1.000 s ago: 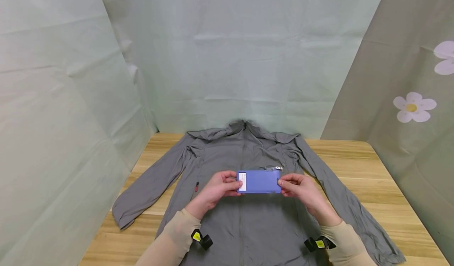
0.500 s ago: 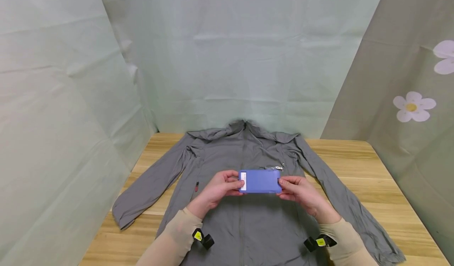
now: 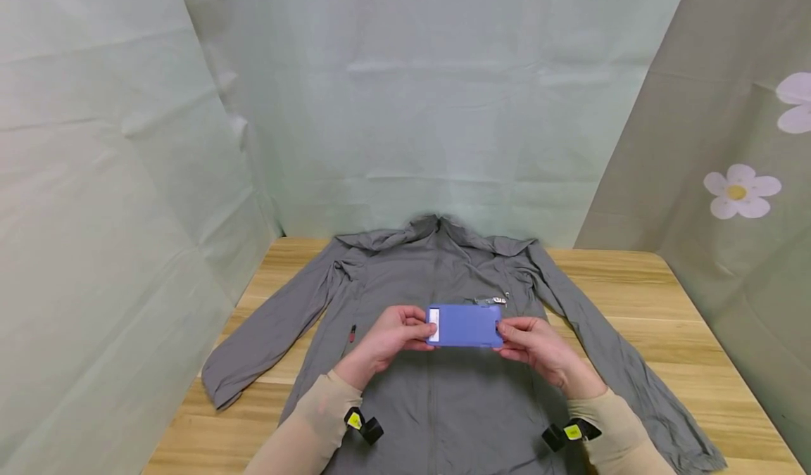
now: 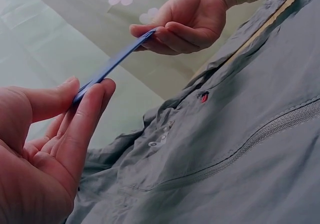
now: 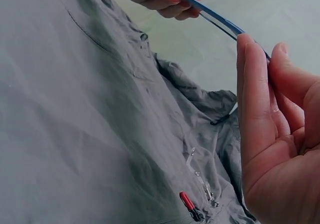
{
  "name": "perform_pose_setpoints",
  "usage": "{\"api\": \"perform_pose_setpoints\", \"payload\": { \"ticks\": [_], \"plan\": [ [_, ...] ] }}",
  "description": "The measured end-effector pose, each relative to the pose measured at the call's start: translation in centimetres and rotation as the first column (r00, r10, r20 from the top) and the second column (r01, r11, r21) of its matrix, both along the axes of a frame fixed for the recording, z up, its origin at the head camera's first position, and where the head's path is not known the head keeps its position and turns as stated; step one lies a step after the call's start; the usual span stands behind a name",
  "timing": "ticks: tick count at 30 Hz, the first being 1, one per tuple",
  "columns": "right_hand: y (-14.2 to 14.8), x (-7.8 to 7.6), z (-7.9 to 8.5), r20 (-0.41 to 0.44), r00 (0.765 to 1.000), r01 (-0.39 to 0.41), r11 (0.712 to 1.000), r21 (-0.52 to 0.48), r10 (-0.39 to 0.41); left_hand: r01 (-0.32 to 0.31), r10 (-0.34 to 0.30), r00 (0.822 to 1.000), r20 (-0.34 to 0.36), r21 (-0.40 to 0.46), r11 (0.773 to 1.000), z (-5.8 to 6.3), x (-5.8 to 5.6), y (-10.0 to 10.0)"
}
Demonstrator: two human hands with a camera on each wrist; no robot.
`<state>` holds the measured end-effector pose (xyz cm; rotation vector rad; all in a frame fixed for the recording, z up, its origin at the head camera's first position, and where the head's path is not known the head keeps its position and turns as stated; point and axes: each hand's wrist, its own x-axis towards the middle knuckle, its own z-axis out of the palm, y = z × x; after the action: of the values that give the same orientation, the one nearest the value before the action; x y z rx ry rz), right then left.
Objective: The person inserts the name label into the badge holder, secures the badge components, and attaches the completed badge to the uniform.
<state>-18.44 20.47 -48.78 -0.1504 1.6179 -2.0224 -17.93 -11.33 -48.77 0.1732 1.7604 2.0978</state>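
Between my two hands is a thin, flat blue card holder (image 3: 467, 325), held level over the jacket, with a white label strip (image 3: 434, 324) at its left end. My left hand (image 3: 394, 336) pinches that end between thumb and fingers. At the opposite end, by a small dark notch, my right hand (image 3: 538, 348) pinches the holder the same way. Edge-on in the right wrist view, the blue card holder (image 5: 215, 15) shows a narrow split along its length. Beneath lies a grey zip jacket (image 3: 405, 404), spread front up with its collar at the back.
The jacket lies on a wooden table (image 3: 633, 292). Its chest has a silvery zip pull (image 3: 491, 300) just behind the holder and a red zip tab (image 3: 351, 333) near my left hand. Pale cloth (image 3: 443, 95) hangs behind; flowered brown cloth (image 3: 671, 109) hangs on the right.
My left hand has shifted slightly to the right with its end of the card holder, and the white strip looks narrower. My right hand stays almost still; the jacket has not moved.
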Motion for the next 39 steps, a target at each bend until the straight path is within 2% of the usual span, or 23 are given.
{"api": "perform_pose_setpoints", "payload": {
  "ticks": [8, 12, 17, 22, 30, 39],
  "plan": [
    [-0.7, 0.4, 0.5, -0.083, 0.992, 0.105, 0.982, 0.156, -0.093, -0.012, 0.012, 1.000, -0.012, -0.034, 0.999, 0.2, 0.2, 0.2],
    [-0.9, 0.4, 0.8, -0.106, 0.989, 0.122, 0.974, 0.190, -0.103, -0.021, 0.022, 1.000, 0.001, -0.041, 0.999, 0.1, 0.3, 0.2],
    [-1.5, 0.4, 0.7, -0.118, 0.990, 0.102, 0.976, 0.194, -0.080, 0.003, -0.002, 1.000, 0.019, -0.024, 1.000, 0.1, 0.2, 0.3],
    [-1.7, 0.4, 0.7, -0.133, 0.986, 0.120, 0.976, 0.181, -0.097, 0.010, -0.010, 1.000, 0.007, -0.010, 1.000, 0.2, 0.0, 0.4],
    [-1.3, 0.1, 0.4, -0.055, 0.998, 0.033, 0.996, 0.083, -0.029, 0.032, -0.032, 0.999, 0.018, -0.004, 0.999, -0.1, 0.0, 0.2],
    [-1.6, 0.0, -0.4, -0.038, 0.997, 0.073, 0.992, 0.106, -0.069, 0.024, -0.024, 1.000, 0.009, 0.004, 1.000, 0.3, 0.0, 0.5]
  ]
}}
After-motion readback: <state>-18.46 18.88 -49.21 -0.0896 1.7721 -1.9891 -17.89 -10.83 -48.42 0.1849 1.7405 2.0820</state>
